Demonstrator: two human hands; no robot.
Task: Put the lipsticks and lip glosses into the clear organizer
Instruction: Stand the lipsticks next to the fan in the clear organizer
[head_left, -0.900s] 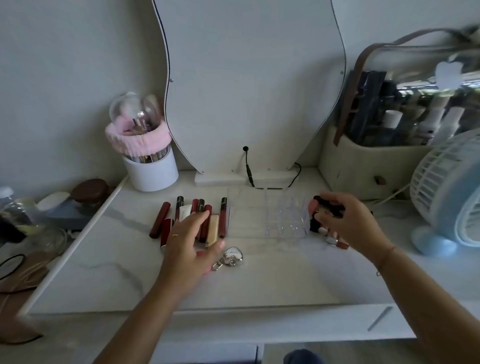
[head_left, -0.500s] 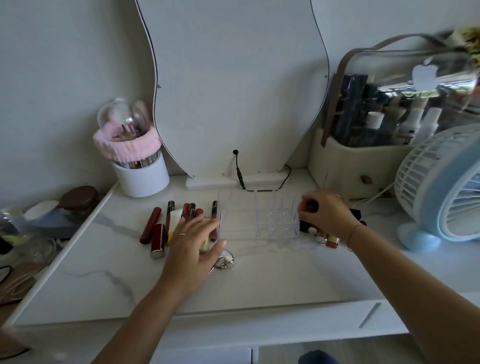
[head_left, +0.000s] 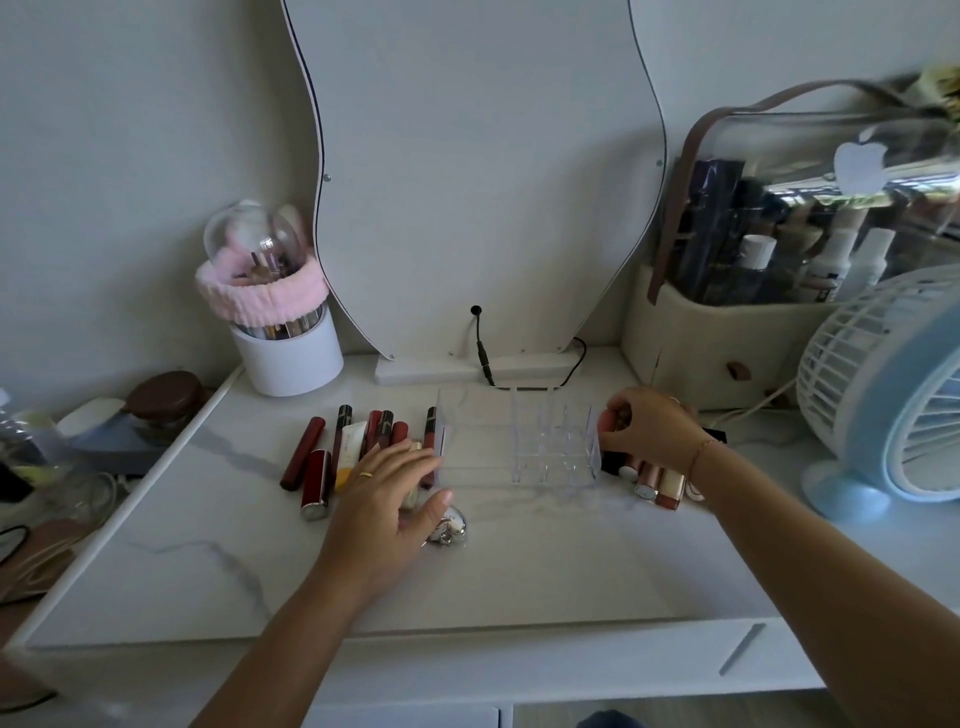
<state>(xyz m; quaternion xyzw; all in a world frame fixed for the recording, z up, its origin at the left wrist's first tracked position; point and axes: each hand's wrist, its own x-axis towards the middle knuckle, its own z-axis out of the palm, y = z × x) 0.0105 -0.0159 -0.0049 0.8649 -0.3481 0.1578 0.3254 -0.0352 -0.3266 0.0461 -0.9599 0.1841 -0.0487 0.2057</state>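
Note:
The clear organizer (head_left: 551, 448) stands mid-table before the mirror, its compartments empty as far as I can see. To its left, several red and dark lip glosses (head_left: 344, 435) and a red lipstick (head_left: 316, 483) lie in a row. My left hand (head_left: 384, 501) rests flat over the right end of that row with fingers spread, and a beige tube shows under it. My right hand (head_left: 652, 431) is curled around a pinkish lipstick (head_left: 607, 422) at the organizer's right edge. Below that hand lie more lipsticks (head_left: 655, 480).
A small keychain (head_left: 451, 525) lies by my left thumb. At back left stands a white brush holder (head_left: 287, 356), at back a mirror (head_left: 483, 182) with a black cable. A cream cosmetics bag (head_left: 727, 338) and a blue fan (head_left: 883, 395) stand at right.
My right hand has moved left from the lipstick pile to the organizer's right edge with a lipstick. My left hand has stayed over the lip glosses. The camera shifted slightly.

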